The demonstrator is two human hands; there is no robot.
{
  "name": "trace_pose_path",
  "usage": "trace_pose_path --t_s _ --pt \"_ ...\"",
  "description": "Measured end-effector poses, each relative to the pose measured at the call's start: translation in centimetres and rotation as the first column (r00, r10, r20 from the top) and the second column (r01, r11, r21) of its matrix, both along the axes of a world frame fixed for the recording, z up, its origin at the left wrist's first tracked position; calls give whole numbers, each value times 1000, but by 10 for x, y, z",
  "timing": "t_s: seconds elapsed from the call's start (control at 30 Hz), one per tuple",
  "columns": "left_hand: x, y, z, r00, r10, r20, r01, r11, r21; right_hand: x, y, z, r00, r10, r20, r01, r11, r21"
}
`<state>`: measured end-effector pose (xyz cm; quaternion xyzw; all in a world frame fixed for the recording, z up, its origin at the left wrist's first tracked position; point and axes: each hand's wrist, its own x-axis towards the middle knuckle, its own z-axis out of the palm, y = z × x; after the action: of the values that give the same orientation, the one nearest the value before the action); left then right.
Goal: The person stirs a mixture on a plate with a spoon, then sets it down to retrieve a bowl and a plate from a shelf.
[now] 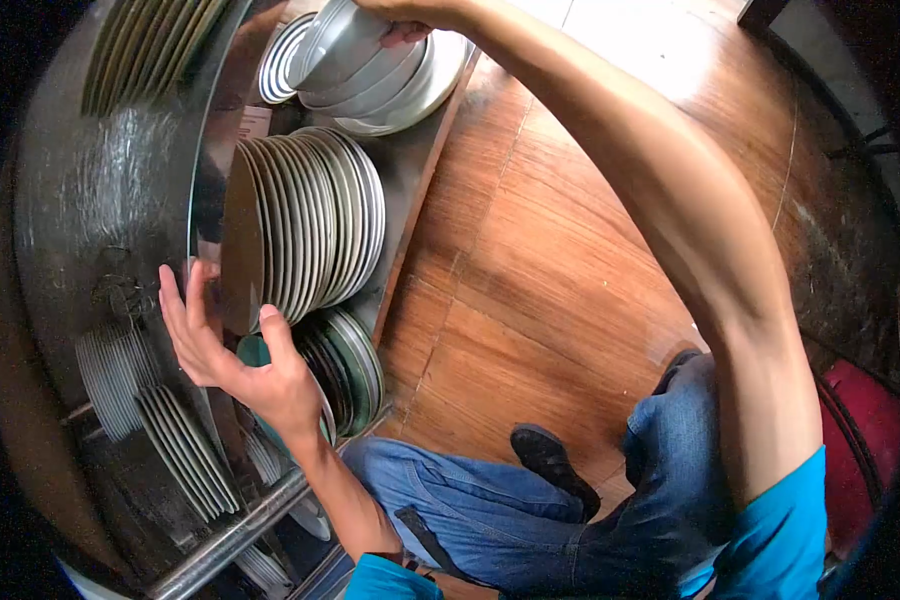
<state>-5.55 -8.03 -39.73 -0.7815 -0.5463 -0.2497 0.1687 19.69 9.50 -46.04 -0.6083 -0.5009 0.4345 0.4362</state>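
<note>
My right hand point(410, 22) reaches to the top of the view. Its fingers curl at the rim of the upper white bowl point(342, 48) in a nested stack, and part of the hand is cut off by the frame edge. My left hand point(238, 362) is open with fingers spread and thumb raised, holding nothing. It hovers at the near end of a long row of white plates point(310, 215) leaning together on the shelf. Just beyond its wrist are dark and green-rimmed plates point(345, 370). A blue-striped dish point(282, 58) lies beside the bowls.
The metal shelf point(402, 180) has a brown front edge above the wooden floor point(510, 300). Left of a shiny divider stand more plates point(150, 50) and stacked white plates point(185, 450). A metal rail point(235, 535) runs along the lower left. A red item point(865, 440) is at right.
</note>
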Motion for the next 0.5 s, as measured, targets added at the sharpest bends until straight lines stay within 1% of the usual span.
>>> trace_pose_path --t_s 0.07,0.1,0.13,0.17,0.2,0.23,0.27,0.3,0.43,0.5 --pt "0 0 -2 1000 -15 15 15 1000 4 1 14 -10 966 127 225 -136 990 29" --pt "0 0 -3 998 -32 55 32 999 -3 2 19 -16 963 156 221 -168 985 37" --pt "0 1 -4 998 -31 51 31 1000 -4 8 25 -21 963 157 217 -169 985 37" --pt "-1 2 -4 998 -45 54 45 999 -5 14 31 -25 773 217 596 -384 908 167" --pt "-2 2 -4 997 -56 55 57 998 -8 14 27 -21 459 149 876 -610 770 189" --pt "-2 2 -3 997 -51 51 51 999 -6 9 23 -16 462 150 874 -613 766 192" --pt "-1 1 -2 1000 -29 9 29 1000 -9 1 17 -13 837 163 522 -290 942 171" --pt "-2 0 -1 1000 -9 -30 8 1000 -8 -5 10 -6 998 -11 69 13 999 -33" --pt "-4 -1 1 1000 -28 -12 28 999 -26 -10 6 -4 995 -29 94 35 998 -55" --pt "-5 0 2 999 -45 -4 44 998 -53 -12 7 1 969 -115 218 129 990 -53"
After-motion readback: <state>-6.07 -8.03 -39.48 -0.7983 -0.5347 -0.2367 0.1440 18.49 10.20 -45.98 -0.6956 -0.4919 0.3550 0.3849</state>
